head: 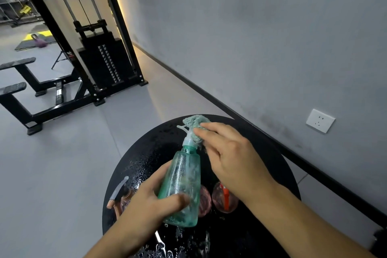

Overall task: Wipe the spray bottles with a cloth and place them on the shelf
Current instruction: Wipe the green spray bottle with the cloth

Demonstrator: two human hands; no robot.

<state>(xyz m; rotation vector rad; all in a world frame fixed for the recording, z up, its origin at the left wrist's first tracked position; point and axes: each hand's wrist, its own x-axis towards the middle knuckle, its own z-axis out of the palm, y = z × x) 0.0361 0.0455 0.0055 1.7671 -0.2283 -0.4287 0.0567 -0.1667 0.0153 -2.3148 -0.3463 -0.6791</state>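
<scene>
One green spray bottle [182, 184], gripped by left hand [146, 205]; right hand [228, 153] pinches cloth [195, 130] on nozzle; wiping underway, shelving pending

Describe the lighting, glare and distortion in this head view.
Head view: warm strip light glows along the wall edge behind the weight machine; water droplets glint on the black round table; wide-angle lens tilts and bends the wall; green spray bottle stays sharp.
</scene>
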